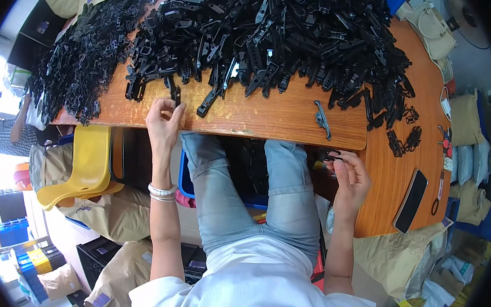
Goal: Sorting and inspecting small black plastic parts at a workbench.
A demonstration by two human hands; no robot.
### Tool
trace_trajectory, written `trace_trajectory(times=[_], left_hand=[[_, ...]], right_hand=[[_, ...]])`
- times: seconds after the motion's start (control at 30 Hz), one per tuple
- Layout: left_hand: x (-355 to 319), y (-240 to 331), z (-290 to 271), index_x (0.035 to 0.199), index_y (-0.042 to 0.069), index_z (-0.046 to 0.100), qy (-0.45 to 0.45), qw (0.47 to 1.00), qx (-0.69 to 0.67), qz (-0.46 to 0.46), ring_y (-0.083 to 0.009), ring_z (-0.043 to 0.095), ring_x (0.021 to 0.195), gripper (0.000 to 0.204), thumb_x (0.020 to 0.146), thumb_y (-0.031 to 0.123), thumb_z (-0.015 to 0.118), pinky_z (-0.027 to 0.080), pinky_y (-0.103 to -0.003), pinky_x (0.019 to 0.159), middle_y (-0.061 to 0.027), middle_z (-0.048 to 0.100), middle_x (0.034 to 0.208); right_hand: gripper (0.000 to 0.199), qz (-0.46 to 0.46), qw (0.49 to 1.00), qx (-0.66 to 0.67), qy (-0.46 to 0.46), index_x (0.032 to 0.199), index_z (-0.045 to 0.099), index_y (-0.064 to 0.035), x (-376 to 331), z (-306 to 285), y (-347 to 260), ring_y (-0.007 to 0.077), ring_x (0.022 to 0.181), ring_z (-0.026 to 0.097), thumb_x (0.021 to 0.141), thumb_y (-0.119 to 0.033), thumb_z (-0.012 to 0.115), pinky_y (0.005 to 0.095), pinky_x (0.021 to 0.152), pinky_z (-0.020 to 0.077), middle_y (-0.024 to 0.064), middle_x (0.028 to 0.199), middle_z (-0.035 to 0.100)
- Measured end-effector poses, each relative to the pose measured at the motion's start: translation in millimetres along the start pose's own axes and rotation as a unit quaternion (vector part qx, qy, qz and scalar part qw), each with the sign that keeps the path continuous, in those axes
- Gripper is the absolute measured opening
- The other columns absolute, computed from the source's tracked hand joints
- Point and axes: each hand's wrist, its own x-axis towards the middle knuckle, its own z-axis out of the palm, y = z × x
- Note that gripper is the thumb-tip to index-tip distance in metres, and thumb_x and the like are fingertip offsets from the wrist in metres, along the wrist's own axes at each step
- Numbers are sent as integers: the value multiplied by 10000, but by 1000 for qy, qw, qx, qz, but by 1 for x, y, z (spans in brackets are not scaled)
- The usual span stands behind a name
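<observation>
My left hand [164, 121] is at the near edge of the wooden table [271, 118], its fingers pinching a small black plastic part [175, 95] at the foot of a big heap of black plastic parts [267, 28]. My right hand [349, 174] is held over my lap beside the table's edge, closed on a small black plastic clip [330, 155]. A single long black part [322, 119] lies alone on the table between my hands. A blue bin [249, 174] with more black parts sits under the table between my knees.
A second heap of thinner black parts [82, 60] covers the table's left end. A black phone [411, 200], several small clips [403, 140], scissors [446, 141] and a cream bag [431, 27] are on the right. A yellow chair [86, 167] and another person [5, 129] are to the left. Brown sacks lie on the floor.
</observation>
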Motion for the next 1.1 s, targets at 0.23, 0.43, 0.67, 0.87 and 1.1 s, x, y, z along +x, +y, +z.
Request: trace_trajectory(times=[0.23,0.43,0.67,0.87,1.1], left_hand=[[-62,84,35,892,5,582,-129,976,-176,23,-56,525,660,236,696,23,711,417,-182,550,-42,594,828],[-87,108,51,969,-22,589,-267,888,-370,-62,-102,543,702,309,677,-45,687,428,-195,623,-18,531,825],[-80,98,57,1161,-128,448,-370,683,-573,-262,-173,556,495,399,930,197,444,426,-224,411,-158,599,818],[-72,107,53,1019,-173,507,-453,648,-489,-369,-176,450,281,382,940,185,400,336,-199,257,-219,559,614],[-68,106,66,964,-133,543,-504,597,-501,-372,-179,452,273,311,922,153,428,325,-212,232,-185,549,555]], right_hand=[[118,-80,993,-4,-91,896,614,50,5,26,1,187,894,580,781,54,591,255,775,464,138,955,589],[132,-170,974,-53,-139,892,625,32,9,43,3,232,940,564,760,33,618,305,794,447,152,968,607],[120,-232,951,-110,-172,855,666,-52,15,35,-2,259,983,541,738,-80,660,341,819,424,132,986,615],[175,-307,892,-214,-254,855,674,-105,26,31,-9,293,1077,492,681,-86,683,380,864,417,92,1113,567],[195,-251,907,-196,-276,879,666,-88,21,24,-5,296,1071,504,688,-126,676,358,819,441,122,1108,574]])
